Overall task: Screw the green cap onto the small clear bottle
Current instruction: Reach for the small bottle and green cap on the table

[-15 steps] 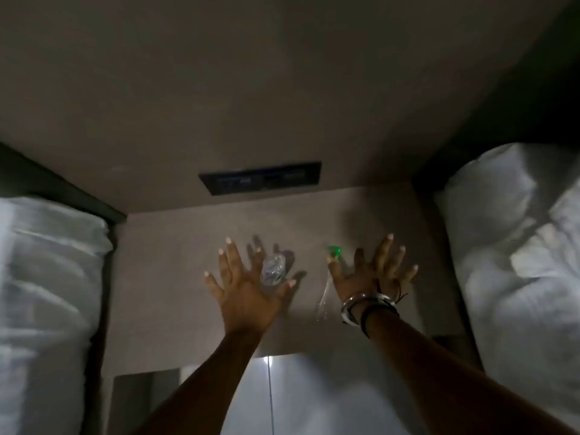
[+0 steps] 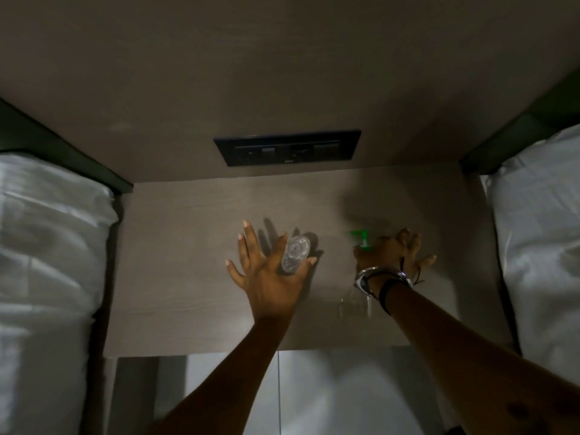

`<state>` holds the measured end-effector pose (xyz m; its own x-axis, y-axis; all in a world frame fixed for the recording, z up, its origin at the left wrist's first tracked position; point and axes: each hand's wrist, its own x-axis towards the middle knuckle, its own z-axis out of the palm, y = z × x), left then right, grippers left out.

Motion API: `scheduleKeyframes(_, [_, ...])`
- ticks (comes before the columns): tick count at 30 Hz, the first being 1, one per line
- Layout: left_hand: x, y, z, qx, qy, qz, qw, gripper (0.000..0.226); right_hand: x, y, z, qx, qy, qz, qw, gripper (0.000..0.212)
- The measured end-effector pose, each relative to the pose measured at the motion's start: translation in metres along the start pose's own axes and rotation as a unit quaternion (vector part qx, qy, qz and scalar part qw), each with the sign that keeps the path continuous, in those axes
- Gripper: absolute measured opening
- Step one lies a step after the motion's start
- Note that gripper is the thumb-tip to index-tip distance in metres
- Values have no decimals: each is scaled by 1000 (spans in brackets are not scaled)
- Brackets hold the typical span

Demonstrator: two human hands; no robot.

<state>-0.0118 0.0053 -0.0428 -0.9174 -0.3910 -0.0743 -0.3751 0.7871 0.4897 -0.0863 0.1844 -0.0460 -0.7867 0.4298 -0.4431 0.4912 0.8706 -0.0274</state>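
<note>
The small clear bottle (image 2: 295,253) lies on its side on the wooden nightstand (image 2: 175,277). My left hand (image 2: 270,271) is spread flat over it, with the bottle in the gap between forefinger and thumb, not clasped. The green cap (image 2: 357,237) is a pump top with a white collar and a thin clear tube (image 2: 353,304) that runs back under my wrist. My right hand (image 2: 392,255), with bangles at the wrist, lies over the cap's collar, thumb and curled forefinger closed around it; the green head sticks out past the thumb.
A dark switch and socket panel (image 2: 287,147) sits in the wall behind the nightstand. White bedding (image 2: 47,262) lies to the left and more bedding (image 2: 539,230) to the right. A pale floor (image 2: 329,390) shows below the nightstand's front edge.
My right hand's fingers went from spread to curled down around the green cap's collar. My left hand stays spread over the bottle, thumb now against it.
</note>
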Motion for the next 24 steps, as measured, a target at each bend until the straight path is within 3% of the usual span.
scheduleKeyframes(3, [-7, 3, 2, -54, 18, -7, 998, 69, -4, -17, -35, 236, -34, 26, 971, 45])
scheduleKeyframes(5, [-10, 3, 3, -89, 23, -9, 996, 68, -16, -28, -67, 320, -49, -45, 945, 41])
scheduleKeyframes(9, [-11, 7, 5, -130, 14, -9, 991, 66, -45, -39, -107, 517, 27, -158, 841, 9])
scheduleKeyframes(11, [-14, 13, 7, -141, 14, 1, 990, 65, -56, -45, -116, 619, 52, -142, 771, 14])
scheduleKeyframes(12, [-12, 15, 7, -143, 14, 1, 990, 66, -60, -47, -117, 638, 52, -151, 754, 14])
scheduleKeyframes(14, [-4, 19, 8, -145, 16, -5, 989, 67, -65, -51, -120, 630, 66, -185, 752, 13])
scheduleKeyframes(19, [1, 24, 8, -166, 18, -1, 986, 64, -57, -55, -101, 509, 127, -261, 810, 21])
scheduleKeyframes(21, [-8, -15, 4, -158, 46, -36, 986, 65, -83, -79, -66, 477, 112, -334, 805, 24])
scheduleKeyframes(24, [-6, -12, 10, -183, 40, -17, 982, 63, -75, -75, -60, 439, 137, -381, 802, 30])
